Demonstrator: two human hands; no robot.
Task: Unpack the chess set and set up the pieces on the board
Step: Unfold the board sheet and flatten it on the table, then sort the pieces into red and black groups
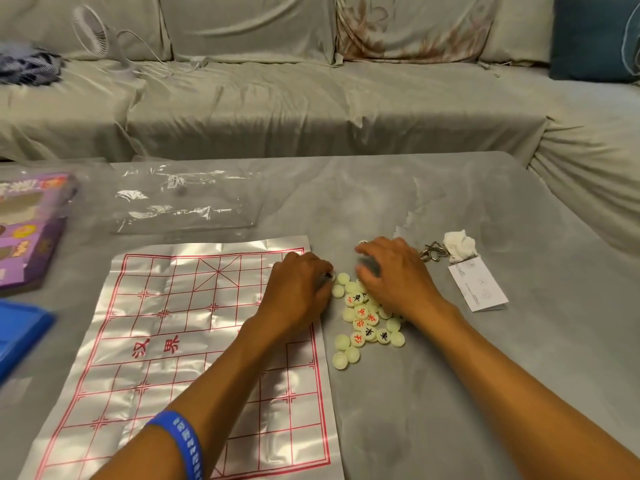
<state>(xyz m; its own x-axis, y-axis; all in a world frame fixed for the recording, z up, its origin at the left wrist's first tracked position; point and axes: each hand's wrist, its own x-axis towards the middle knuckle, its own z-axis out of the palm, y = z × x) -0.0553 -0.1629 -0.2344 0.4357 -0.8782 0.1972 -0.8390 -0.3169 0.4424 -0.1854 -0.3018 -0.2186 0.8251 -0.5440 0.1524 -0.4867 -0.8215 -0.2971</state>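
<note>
Chess pieces (367, 320), small round cream-white discs marked with red or black characters, lie in a loose heap on the grey cloth-covered desk (450, 358), just beside the right edge of the creased silvery sheet board with red grid lines (180, 344). Some discs show their characters, others lie blank side up, and no piece stands on the grid. The left hand (298, 289) rests over the board's upper right corner, its fingers curled inward at the edge of the heap; a dark-marked bit shows at the fingertips, but whether they grip a piece cannot be told. The right hand (391, 275) lies palm down over the top of the heap with its fingers spread and bent, touching the discs; whether it holds any is hidden. A blue rubber wristband (180, 441) circles the left forearm. Beyond the board lies a crumpled clear plastic bag (187, 199). At the left edge sit a purple cardboard box (31, 230) and a blue plastic tray (20, 334). Right of the hands lie metal keys (431, 251), a crumpled white tissue (459, 244) and a folded white paper leaflet (479, 284). Behind the desk stands a sofa under a grey-green cover (311, 98).
</note>
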